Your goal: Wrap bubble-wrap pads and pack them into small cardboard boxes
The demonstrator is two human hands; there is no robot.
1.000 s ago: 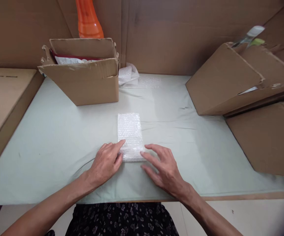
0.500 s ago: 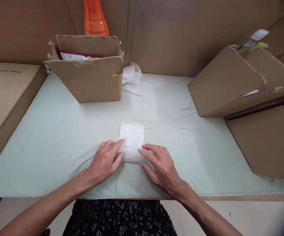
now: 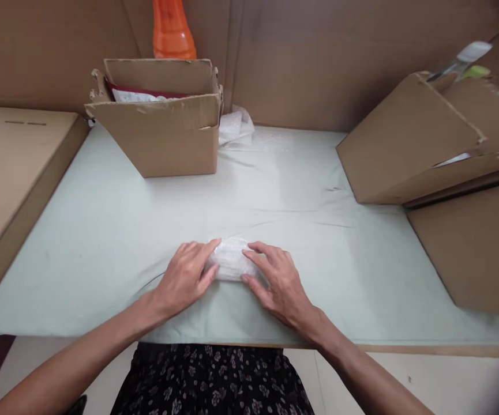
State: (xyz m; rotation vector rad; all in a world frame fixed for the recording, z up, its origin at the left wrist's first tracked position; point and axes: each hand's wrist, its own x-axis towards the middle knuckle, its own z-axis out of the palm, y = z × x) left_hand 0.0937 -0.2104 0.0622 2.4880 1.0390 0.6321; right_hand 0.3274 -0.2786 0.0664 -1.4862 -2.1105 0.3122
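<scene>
A small piece of clear bubble wrap [image 3: 232, 260], folded over into a narrow bundle, lies on the pale green cloth near the table's front edge. At its left end my left hand [image 3: 187, 273] grips it, index finger on top and thumb at the near side. My right hand [image 3: 277, 280] holds the right end the same way, fingers curved over the top and thumb at the near edge. Whether anything lies inside the folded wrap cannot be made out.
An open cardboard box [image 3: 175, 135] holding a packet stands at the back left, with an orange bottle-shaped object [image 3: 173, 34] behind it. Crumpled bubble wrap [image 3: 235, 128] lies beside it. More cardboard boxes [image 3: 409, 144] stand at the right; a flat carton [image 3: 19, 173] lies at the left.
The bubble wrap's far part has been folded toward me, so the flat square is now a shorter bundle. Both hands stay at its ends. The view has shifted slightly.
</scene>
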